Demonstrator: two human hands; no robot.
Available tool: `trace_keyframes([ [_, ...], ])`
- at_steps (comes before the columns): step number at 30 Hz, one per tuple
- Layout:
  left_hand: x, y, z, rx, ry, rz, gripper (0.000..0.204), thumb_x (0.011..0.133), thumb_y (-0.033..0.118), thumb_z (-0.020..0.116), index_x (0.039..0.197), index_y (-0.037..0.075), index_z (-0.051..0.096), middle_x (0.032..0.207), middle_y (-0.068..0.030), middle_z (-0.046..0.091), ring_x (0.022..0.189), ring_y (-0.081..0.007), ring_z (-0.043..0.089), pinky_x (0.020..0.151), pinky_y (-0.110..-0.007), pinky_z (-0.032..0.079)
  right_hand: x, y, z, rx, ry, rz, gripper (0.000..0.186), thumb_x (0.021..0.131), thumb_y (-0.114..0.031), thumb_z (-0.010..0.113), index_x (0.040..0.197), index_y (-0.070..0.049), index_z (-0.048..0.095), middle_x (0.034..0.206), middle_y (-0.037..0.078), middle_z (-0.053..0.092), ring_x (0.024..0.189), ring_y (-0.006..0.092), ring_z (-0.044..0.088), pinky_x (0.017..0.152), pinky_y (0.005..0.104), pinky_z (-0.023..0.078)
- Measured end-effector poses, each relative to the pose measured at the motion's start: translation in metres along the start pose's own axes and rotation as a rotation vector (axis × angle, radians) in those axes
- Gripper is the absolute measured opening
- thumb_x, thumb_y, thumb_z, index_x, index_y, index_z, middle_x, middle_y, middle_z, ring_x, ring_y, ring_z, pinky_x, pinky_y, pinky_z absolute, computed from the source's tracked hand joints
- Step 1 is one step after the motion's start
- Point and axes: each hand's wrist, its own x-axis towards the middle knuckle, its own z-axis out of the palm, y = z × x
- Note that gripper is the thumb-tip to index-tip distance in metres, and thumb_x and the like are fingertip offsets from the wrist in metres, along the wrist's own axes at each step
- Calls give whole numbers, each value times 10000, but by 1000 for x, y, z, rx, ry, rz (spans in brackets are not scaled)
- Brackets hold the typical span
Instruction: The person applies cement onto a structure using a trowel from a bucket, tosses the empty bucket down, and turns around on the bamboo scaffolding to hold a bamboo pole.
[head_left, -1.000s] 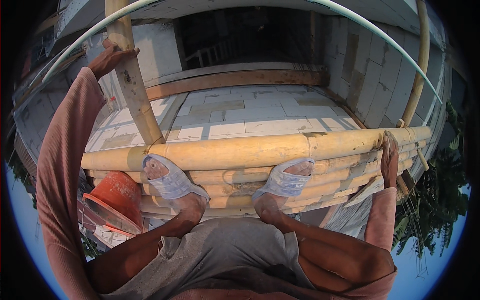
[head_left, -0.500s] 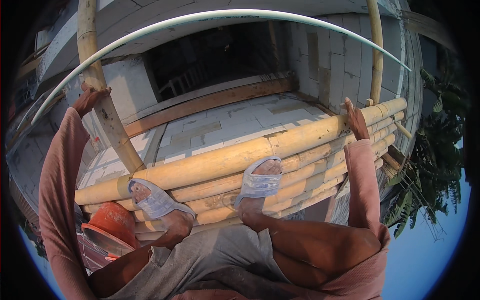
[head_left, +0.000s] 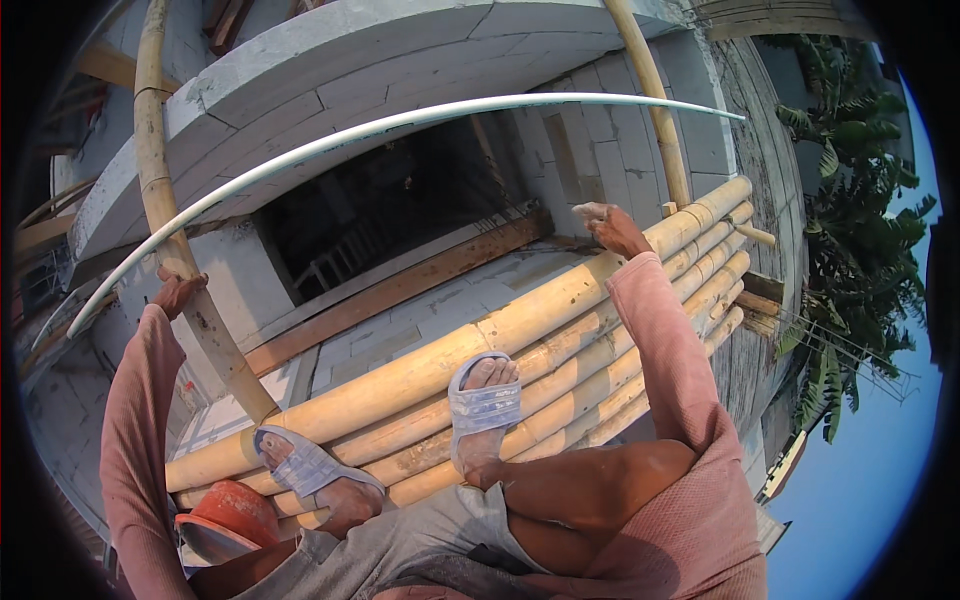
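Note:
My left hand (head_left: pixel 180 292) is wrapped around an upright bamboo pole (head_left: pixel 153 190) at the left. Just past the far edge of the bundled bamboo poles (head_left: pixel 420 365), my right hand (head_left: pixel 614 230) is in the air with its fingers stretched leftward and nothing visible in them. A second upright bamboo pole (head_left: pixel 652 100) stands beyond that hand, apart from it. Both my feet, in pale strapped sandals (head_left: pixel 486 405), rest on the bundle. A long white pipe (head_left: pixel 400 118) arches across in front of me, touching neither hand as far as I see.
An orange-red bucket (head_left: pixel 232 512) sits by my left foot. Ahead are a wall of light blocks (head_left: pixel 400 60), a dark opening (head_left: pixel 370 190) and a wooden plank (head_left: pixel 400 288) along its sill. Banana-like leaves (head_left: pixel 850 200) and sky lie to the right.
My right hand has come off the bamboo bundle and lifted leftward. My left hand keeps its grip on the pole. The view has tilted and shifted, showing more wall above.

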Motion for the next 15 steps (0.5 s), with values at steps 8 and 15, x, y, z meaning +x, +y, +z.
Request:
trace_keyframes([
  [8, 11, 10, 20, -163, 24, 6, 828, 814, 396, 766, 1261, -73, 250, 1108, -261, 626, 978, -340, 700, 891, -380, 567, 7, 42, 10, 454, -139, 170, 440, 964, -160, 390, 1213, 80, 662, 951, 152, 694, 754, 191, 619, 800, 293, 518],
  [15, 31, 18, 25, -249, 17, 47, 821, 802, 345, 779, 1251, -30, 203, 1046, -214, 628, 914, -323, 706, 842, -383, 591, 20, 64, -9, -1375, -328, -274, 468, 1083, -170, 381, 1539, -86, 317, 1157, -2, 631, 1084, 89, 617, 817, 248, 482],
])
